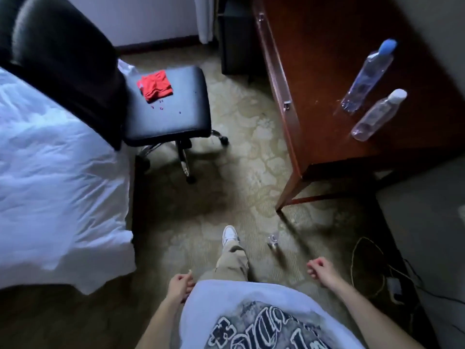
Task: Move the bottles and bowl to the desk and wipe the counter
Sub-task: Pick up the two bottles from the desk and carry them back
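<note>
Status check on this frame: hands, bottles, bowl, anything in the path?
Left hand and right hand loosely curled, carrying nothing. Two clear bottles standing on the desk. No bowl or counter in view. Floor ahead clear.

Two clear plastic bottles upright on dark wooden desk (314, 71), just beside each other: blue-capped bottle (367, 76) farther, white-capped bottle (378, 115) nearer
</note>
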